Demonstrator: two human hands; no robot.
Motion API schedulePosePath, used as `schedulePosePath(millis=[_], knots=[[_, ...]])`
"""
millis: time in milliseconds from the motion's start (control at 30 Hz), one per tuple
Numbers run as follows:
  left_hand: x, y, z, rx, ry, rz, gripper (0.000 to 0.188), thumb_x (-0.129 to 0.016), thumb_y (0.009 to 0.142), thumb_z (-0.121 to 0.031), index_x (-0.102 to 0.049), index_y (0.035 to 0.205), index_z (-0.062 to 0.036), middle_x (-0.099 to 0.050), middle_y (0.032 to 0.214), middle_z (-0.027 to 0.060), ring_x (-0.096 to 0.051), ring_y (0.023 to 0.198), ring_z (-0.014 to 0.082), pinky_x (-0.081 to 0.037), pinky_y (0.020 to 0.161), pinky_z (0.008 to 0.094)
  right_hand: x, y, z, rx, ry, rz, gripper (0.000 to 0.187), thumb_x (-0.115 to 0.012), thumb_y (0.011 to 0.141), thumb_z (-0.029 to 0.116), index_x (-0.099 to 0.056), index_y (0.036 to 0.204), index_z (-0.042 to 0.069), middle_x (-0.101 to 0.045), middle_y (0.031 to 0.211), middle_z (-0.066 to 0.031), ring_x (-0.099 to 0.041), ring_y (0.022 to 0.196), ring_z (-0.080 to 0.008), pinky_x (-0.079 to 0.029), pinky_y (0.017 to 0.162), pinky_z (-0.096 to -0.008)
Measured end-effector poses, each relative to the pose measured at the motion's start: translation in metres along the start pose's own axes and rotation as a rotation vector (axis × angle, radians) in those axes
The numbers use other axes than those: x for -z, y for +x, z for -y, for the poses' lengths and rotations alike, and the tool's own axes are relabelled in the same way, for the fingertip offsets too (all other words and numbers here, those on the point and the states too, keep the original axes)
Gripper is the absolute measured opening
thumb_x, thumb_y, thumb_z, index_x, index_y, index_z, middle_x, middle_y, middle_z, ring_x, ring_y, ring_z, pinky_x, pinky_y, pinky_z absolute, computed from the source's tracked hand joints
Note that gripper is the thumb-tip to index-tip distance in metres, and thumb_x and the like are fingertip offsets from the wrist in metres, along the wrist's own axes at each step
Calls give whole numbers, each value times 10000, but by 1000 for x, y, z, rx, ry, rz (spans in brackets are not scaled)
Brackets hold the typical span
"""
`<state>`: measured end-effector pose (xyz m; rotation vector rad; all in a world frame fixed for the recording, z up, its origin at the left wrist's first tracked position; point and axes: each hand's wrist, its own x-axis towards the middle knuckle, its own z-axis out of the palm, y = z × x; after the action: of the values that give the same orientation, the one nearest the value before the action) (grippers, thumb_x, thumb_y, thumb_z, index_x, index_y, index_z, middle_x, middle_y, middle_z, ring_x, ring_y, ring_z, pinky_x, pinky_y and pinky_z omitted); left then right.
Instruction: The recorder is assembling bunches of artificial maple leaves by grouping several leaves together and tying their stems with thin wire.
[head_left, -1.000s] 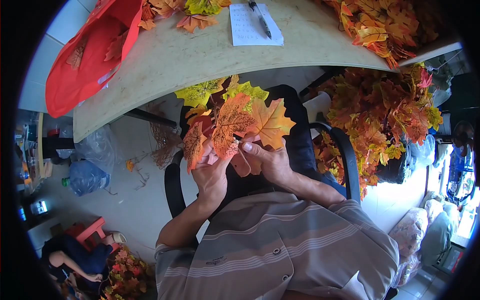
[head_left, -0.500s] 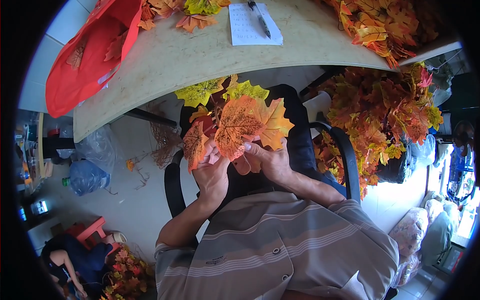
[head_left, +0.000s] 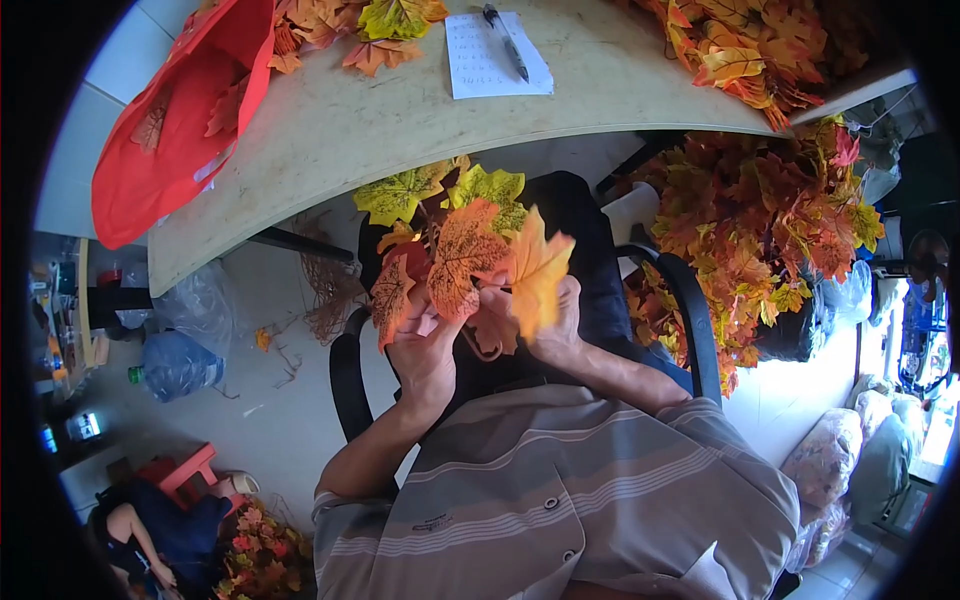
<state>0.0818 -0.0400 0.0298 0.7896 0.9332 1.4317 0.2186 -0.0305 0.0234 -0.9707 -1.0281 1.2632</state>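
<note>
Over my lap I hold an artificial maple leaf spray, with yellow-green leaves on its far side and orange-red leaves nearer me. My left hand is closed round its lower left part, below a speckled orange leaf; the fingertips are partly covered by leaves. Opposite it, my right hand is closed at the right side of the spray, its fingers largely hidden behind a blurred yellow-orange leaf. A thin brown stem end curls below, between the two hands.
Before me is a table with a red bag, a paper, a pen and leaf piles. A large leaf bunch hangs beyond the right armrest. Another person sits lower left.
The yellow-orange leaf at the right has swung upright and toward the middle, now covering my right thumb. The leaves at the left have turned slightly; both hands stay in nearly the same place.
</note>
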Motion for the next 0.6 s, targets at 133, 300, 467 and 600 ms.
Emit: schedulePosePath(millis=[133,300,467,600], knots=[[6,3,-1,108,-9,5,261,-633,822,39,-591,1079,23,-624,1026,69,-594,948,136,-467,834,261,6,3,1,-49,3,58,82,-684,810,28,-672,871,-25,-657,852,-69,-595,740,-86,-476,663,-222],[6,7,-2,227,-115,2,212,-619,836,25,-603,1047,19,-631,995,59,-592,890,118,-471,783,246,8,1,2,-177,206,104,89,-665,847,51,-670,896,-22,-667,832,-45,-601,748,-70,-506,683,-222],[4,6,-5,190,-100,8,209,-621,838,20,-604,1046,27,-630,999,62,-590,882,112,-467,792,244,8,1,-2,-166,191,131,91,-651,859,55,-664,910,-19,-668,823,-42,-605,737,-71,-512,677,-222],[6,6,1,126,-8,-48,223,-626,828,38,-600,1050,31,-627,1015,63,-588,925,118,-460,835,252,6,1,-7,-162,200,125,95,-649,862,60,-658,919,-16,-667,822,-44,-605,743,-70,-511,674,-224]])
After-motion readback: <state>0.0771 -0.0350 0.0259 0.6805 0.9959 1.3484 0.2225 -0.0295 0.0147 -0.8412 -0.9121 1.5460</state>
